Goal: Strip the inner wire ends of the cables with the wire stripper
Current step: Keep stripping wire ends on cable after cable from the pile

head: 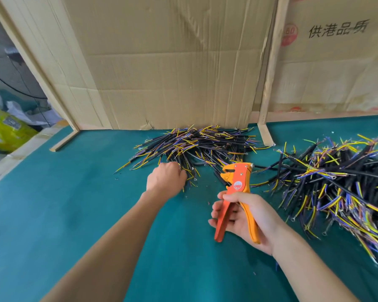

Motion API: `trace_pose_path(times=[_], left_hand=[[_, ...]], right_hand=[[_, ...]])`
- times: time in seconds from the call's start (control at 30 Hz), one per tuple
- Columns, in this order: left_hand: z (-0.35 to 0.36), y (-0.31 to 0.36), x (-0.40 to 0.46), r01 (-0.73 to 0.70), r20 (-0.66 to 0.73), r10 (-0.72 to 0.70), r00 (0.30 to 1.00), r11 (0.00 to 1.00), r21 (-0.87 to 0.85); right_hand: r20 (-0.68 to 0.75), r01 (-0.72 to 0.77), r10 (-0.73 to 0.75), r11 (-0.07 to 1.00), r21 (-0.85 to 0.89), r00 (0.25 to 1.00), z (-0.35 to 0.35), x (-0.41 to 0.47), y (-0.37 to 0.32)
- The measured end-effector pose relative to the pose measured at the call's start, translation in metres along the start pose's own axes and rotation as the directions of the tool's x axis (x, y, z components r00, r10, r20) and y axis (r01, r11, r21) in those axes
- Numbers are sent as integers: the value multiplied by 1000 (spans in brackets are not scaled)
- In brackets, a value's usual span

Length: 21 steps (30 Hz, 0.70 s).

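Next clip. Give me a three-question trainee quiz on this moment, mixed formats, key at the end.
1. True or false: the wire stripper lies on the green table.
2. Which hand reaches into the middle cable pile? A) left hand B) right hand
3. Fill in: a second cable pile lies to the person's ____.

Key: 1 false, the right hand holds it by its handles, above the table; 2 A; 3 right.

Bare green mat (74, 214) left, cable piles (196, 144) centre, right
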<state>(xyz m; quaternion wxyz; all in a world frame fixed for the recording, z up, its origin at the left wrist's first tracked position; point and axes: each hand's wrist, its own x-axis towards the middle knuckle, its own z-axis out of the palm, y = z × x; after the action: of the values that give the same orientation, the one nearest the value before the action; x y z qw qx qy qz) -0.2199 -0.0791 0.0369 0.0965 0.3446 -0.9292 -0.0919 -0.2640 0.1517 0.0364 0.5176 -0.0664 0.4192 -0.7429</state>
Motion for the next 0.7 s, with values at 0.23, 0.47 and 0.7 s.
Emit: trace_pose_path(times=[0.23,0.47,0.7], left_hand=[[3,-3,-34,167,-35,-188,981,930,-327],[18,-2,-97,-52,-108,-41,993,673,-738],[25,7,-114,-344,-212,272,939,792,-504]], right_hand=[[10,-3,3,1000,28,1000,-1,2,0],[56,31,-31,1000,4,998,-5,5,2],[131,180,-171,982,-62,977,-17,4,-5]])
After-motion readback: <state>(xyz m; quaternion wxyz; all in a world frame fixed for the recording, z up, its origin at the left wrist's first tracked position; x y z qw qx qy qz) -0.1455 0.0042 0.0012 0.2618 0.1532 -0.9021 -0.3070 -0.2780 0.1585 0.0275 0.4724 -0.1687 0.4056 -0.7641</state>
